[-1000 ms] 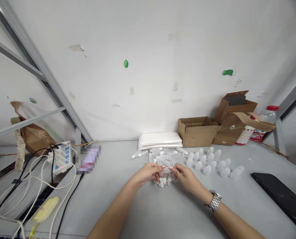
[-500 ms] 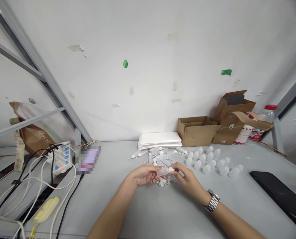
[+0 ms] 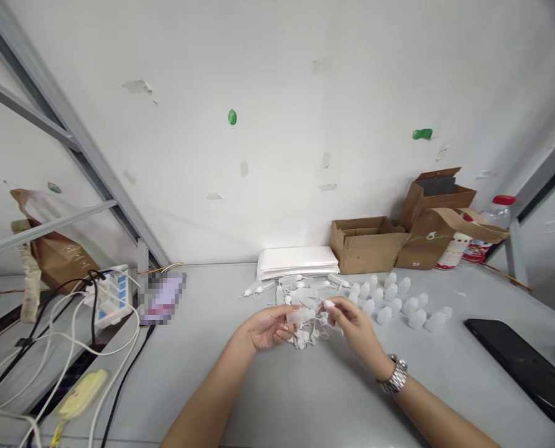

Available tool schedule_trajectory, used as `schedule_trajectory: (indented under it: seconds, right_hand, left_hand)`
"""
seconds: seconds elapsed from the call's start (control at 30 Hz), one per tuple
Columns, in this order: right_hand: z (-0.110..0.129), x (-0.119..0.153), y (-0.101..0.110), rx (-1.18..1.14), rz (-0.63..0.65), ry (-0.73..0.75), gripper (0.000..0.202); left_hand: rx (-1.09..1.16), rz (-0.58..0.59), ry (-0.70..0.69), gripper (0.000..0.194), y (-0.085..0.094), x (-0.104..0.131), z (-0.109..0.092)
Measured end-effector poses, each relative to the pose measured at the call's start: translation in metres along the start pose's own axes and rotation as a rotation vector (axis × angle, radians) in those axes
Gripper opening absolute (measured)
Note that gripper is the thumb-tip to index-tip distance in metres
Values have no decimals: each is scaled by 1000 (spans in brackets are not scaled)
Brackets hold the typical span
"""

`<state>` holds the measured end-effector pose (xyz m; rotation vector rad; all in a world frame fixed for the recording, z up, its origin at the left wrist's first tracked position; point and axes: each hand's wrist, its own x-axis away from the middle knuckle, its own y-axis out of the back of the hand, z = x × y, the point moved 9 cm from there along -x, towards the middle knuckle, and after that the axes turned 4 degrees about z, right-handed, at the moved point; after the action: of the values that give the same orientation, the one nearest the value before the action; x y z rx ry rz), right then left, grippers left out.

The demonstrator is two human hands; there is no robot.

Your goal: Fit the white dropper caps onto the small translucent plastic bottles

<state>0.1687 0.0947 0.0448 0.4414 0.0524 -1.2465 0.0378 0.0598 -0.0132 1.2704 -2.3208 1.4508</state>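
Note:
My left hand (image 3: 269,327) holds a small translucent bottle (image 3: 300,315) between thumb and fingers, its neck toward the right. Just right of it, my right hand (image 3: 347,318) pinches a small white piece (image 3: 328,304) at its fingertips, apart from the bottle. Behind and below both hands lies a loose pile of white parts (image 3: 302,339) with thin strings or straps, partly covered by the hands. Several frosted small bottles (image 3: 384,315) stand in a group to the right of my right hand.
A stack of white sheets (image 3: 298,261), an open cardboard box (image 3: 369,249) and a brown paper bag (image 3: 424,239) stand along the wall. A black case (image 3: 520,367) lies at right. On the left are a blurred phone (image 3: 164,297), a power strip (image 3: 112,298) and tangled cables.
My right hand has drawn away from the bottle with the white piece, which was at the bottle's neck before. The bottle in my left hand has shifted slightly left.

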Motion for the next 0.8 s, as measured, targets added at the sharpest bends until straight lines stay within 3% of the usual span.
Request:
schedule_trajectory:
  seconds: [0.1, 0.23, 0.33, 0.5, 0.7, 0.8]
  right_hand:
    - [-12, -8, 14, 47, -65, -73, 33]
    - [-19, -13, 6, 151, -6, -55, 32]
    - [-21, -11, -4, 191, 41, -38, 37]
    - [-10, -9, 5, 120, -26, -20, 42]
    - [-8, -6, -14, -39, 148, -122, 47]
    - [-10, -5, -14, 37, 122, -134, 47]
  left_hand:
    - [-22, -85, -203, 15, 5, 6, -19]
    - [-129, -186, -368, 22, 11, 7, -30]
    - [-135, -206, -379, 21, 14, 3, -29]
    - [-208, -201, -372, 24, 10, 3, -28]
    - [-392, -154, -338, 30, -3, 3, -23]
    - [-433, -156, -319, 32, -6, 4, -22]
